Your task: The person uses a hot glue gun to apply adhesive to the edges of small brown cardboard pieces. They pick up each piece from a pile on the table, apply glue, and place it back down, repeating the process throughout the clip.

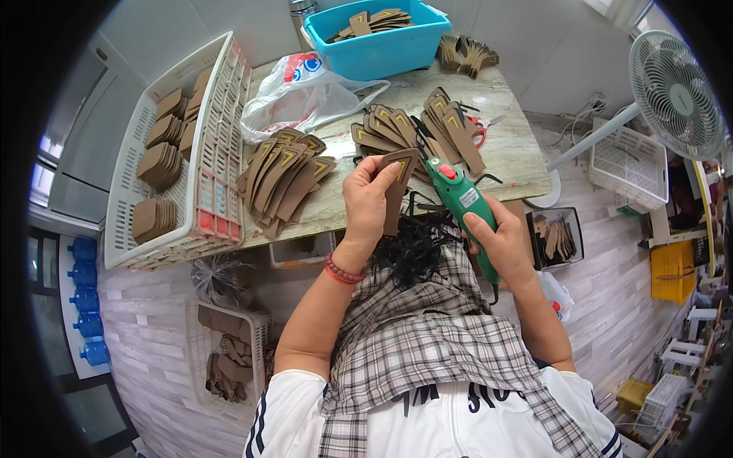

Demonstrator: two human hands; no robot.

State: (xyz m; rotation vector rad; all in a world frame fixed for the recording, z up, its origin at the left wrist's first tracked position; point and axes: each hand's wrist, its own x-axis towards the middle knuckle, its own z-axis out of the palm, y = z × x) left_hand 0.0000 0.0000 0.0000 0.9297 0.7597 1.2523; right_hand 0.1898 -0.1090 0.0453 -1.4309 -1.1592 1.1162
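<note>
My left hand [366, 200] pinches a flat brown piece [396, 195] with a yellow angled mark near its top, held upright over the table's front edge. In my right hand [500, 237] is a green hand-held power tool [460, 192] with a red switch and a cord. Its narrow dark tip points away from me, just right of the brown piece; whether they touch I cannot tell. Beyond both hands lie fanned brown pieces [393, 126] and a second bunch [450, 128]. Left of my left hand is a larger pile of marked pieces [284, 177]. Black strips [416, 248] heap on my checked apron [427, 336].
A white crate [217, 145] of stacked brown pieces flanks the table's left. Behind are a plastic bag [298, 107] and a blue tub [382, 57]. Red-handled scissors [481, 131] lie at right, near a standing fan [678, 95]. A black box [576, 229] stands low right.
</note>
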